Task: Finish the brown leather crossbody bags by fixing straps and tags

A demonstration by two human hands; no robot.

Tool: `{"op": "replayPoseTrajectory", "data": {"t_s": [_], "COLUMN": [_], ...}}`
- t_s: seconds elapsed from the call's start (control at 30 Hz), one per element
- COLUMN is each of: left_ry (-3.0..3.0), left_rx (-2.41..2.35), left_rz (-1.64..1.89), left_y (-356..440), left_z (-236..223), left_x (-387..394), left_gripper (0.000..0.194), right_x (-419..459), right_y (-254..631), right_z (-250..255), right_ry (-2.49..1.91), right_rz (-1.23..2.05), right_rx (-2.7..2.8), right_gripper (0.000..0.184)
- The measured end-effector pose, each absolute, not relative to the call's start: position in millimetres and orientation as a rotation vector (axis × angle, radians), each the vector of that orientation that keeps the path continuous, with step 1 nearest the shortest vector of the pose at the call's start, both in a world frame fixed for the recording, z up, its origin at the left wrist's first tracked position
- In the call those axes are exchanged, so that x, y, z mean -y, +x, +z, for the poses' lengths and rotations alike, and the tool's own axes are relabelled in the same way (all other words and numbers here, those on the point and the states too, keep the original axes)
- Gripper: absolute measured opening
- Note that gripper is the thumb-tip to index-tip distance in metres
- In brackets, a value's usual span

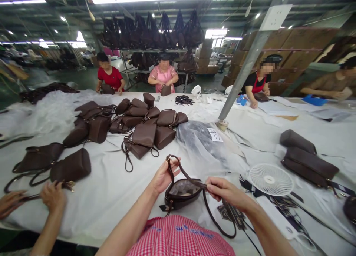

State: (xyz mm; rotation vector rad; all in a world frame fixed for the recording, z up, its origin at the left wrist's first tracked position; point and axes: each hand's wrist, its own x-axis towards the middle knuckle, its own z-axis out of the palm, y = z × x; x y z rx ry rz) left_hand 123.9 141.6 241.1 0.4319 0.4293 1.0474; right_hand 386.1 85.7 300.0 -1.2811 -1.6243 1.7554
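A small dark brown handbag (183,202) lies on the table right before me, its zipped top open and a grey lining showing. Its long strap (185,171) loops up between my hands. My left hand (164,174) grips the strap near a small metal buckle, above the bag's left end. My right hand (222,189) pinches a stretch of the same strap to the right of the bag. From there the strap's slack hangs in a loop beside the bag. Beneath my right hand lie several dark printed tags (232,213).
Brown bags (143,137) are heaped ahead to the left. A plastic-wrapped bundle (200,141) sits by a metal post (244,63). A white fan (271,179) and more bags (310,165) stand right. At left, a co-worker's hands (52,196) handle a bag strap. Other people work across the table.
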Motion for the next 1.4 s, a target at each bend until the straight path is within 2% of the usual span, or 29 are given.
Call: {"op": "replayPoseTrajectory", "data": {"t_s": [0.17,0.23,0.3,0.37,0.47,0.63,0.83,0.97,1.23,1.4], "left_ry": [0.292,0.240,0.173,0.087,0.002,0.267,0.509,0.489,0.451,0.417], "left_rx": [-0.415,-0.413,-0.403,-0.404,-0.446,-0.514,-0.567,-0.629,-0.452,-0.439], "left_rz": [1.198,1.299,1.393,1.478,1.559,1.366,1.012,0.989,0.851,0.806], "left_y": [108,96,83,68,52,69,120,132,128,127], "left_z": [238,238,235,230,224,234,243,236,224,219], "left_x": [-145,-150,-155,-160,-164,-161,-155,-153,-150,-151], "left_gripper": [0.025,0.021,0.018,0.017,0.022,0.014,0.026,0.026,0.028,0.030], "right_x": [-80,-75,-70,-64,-60,-73,-115,-140,-172,-180], "right_y": [373,382,395,409,428,427,366,330,304,306], "right_z": [294,282,266,251,237,248,291,305,287,279], "right_ry": [-1.235,-1.317,-1.393,-1.451,-1.492,-1.494,-1.445,-1.479,-1.544,-1.572], "right_rz": [1.855,1.689,1.408,1.146,0.935,0.672,0.226,-0.004,-0.142,-0.144], "right_rx": [1.718,1.824,1.964,2.088,2.161,2.243,2.506,2.501,2.471,2.406], "right_gripper": [0.035,0.029,0.032,0.024,0.029,0.031,0.040,0.040,0.033,0.037]}}
